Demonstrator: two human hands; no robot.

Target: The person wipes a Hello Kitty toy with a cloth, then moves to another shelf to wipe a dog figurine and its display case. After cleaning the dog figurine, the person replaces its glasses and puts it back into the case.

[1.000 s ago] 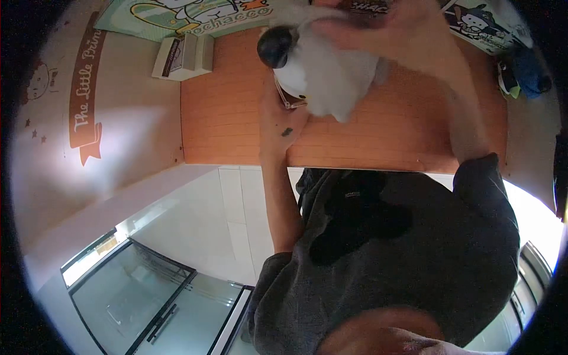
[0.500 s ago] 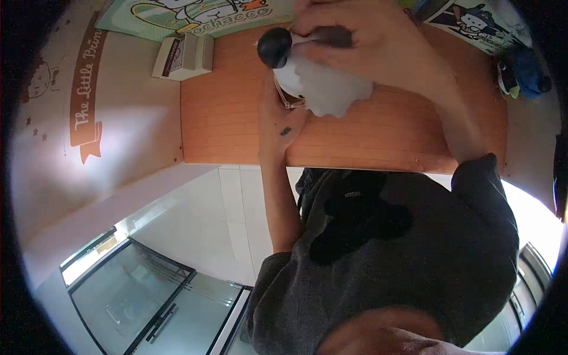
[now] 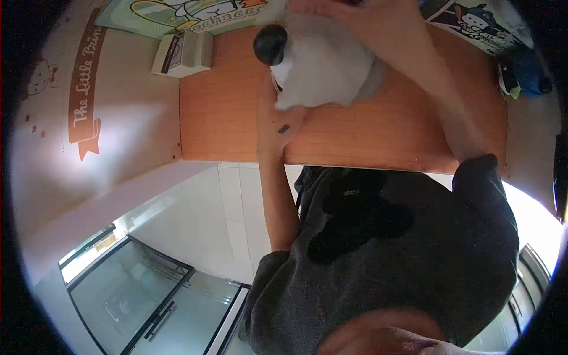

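A white object with a round black part (image 3: 270,45) stands out at the upper middle, mostly covered by a whitish, wavy-edged cloth (image 3: 325,65). My left hand (image 3: 285,121) reaches up beneath it and supports it from below. The fingers of that hand are hidden behind the object and the cloth; a dark mark shows near the wrist. My right hand (image 3: 355,16) is at the top edge of the view, closed on the upper part of the cloth and blurred by motion. What lies under the cloth is hidden.
A wood-grain desk (image 3: 225,130) lies below my hands. A small white box (image 3: 183,54) sits at its left back. Cartoon-printed panels (image 3: 195,15) stand behind. Dark blue items (image 3: 528,74) are at the right, and a printed side wall (image 3: 130,94) bounds the left.
My right hand has moved up and slightly away, and the cloth now spreads wider over the white object. A thin gold-coloured frame seen before is now mostly covered. My left hand stays nearly in place.
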